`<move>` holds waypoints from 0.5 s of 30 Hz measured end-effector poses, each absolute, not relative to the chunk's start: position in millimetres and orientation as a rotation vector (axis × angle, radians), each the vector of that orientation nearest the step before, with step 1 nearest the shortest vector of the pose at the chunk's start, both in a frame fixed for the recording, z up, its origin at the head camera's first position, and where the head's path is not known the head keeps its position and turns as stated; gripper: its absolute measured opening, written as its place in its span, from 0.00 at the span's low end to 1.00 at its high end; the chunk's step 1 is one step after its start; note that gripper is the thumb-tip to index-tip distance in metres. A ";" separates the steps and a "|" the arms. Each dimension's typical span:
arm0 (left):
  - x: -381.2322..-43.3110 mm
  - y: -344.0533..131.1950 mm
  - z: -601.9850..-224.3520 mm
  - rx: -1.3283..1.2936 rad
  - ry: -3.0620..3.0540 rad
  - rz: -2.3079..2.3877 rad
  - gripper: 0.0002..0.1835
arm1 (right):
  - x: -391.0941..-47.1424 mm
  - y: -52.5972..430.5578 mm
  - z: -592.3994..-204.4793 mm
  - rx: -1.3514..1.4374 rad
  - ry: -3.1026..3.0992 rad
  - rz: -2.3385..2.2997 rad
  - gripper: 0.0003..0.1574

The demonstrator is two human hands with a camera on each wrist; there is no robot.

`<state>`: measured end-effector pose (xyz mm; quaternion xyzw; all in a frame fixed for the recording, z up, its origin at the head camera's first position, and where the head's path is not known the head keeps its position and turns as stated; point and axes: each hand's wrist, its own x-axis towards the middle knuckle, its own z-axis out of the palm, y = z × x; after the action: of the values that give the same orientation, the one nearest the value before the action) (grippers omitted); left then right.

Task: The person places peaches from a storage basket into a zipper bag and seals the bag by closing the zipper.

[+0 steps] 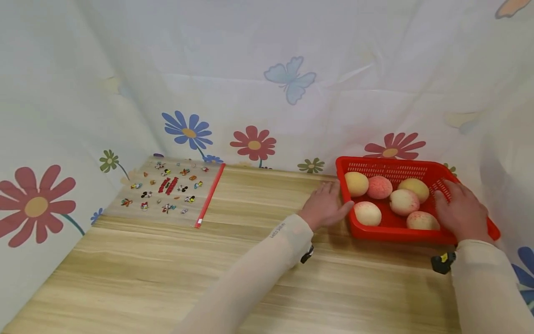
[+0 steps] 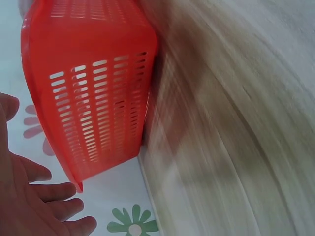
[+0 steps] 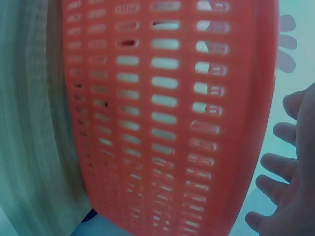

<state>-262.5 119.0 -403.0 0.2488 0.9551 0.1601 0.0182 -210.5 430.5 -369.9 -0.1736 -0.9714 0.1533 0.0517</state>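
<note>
A red plastic basket (image 1: pixel 392 234) with slotted walls holds several peaches, some pale yellow (image 1: pixel 356 184), some cream with a pink blush (image 1: pixel 404 202) and one mostly pink (image 1: pixel 379 187). At its left end is my left hand (image 1: pixel 327 206), fingers pointing toward the back wall and thumb reaching to the rim. Its extended fingers (image 2: pixel 51 191) appear close by the rim in the left wrist view. My right hand (image 1: pixel 460 211) lies over the basket's right end, overlapping the rim. In the right wrist view the right fingers (image 3: pixel 278 164) are spread apart beyond the red rim.
On the back left of the wooden table (image 1: pixel 167 264) lies a clear zip bag (image 1: pixel 167 195) printed with cartoon figures, its red slider strip (image 1: pixel 212 195) facing right. A white flower-print curtain (image 1: pixel 233 93) encloses the back and sides, close behind the basket.
</note>
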 end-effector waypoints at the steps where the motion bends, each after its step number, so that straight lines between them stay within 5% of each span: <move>1: -262.5 120.3 -403.5 0.770 2.966 0.492 0.43 | -209.9 432.0 -369.9 -0.544 -2.958 0.467 0.45; 15: -257.5 129.5 -406.9 0.739 2.952 0.531 0.44 | -202.0 449.0 -373.8 -0.677 -2.990 0.495 0.46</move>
<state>-257.5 129.5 -406.9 0.2391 0.9553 0.1718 0.0262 -202.0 449.0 -373.8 -0.2181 -0.9626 0.1594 0.0183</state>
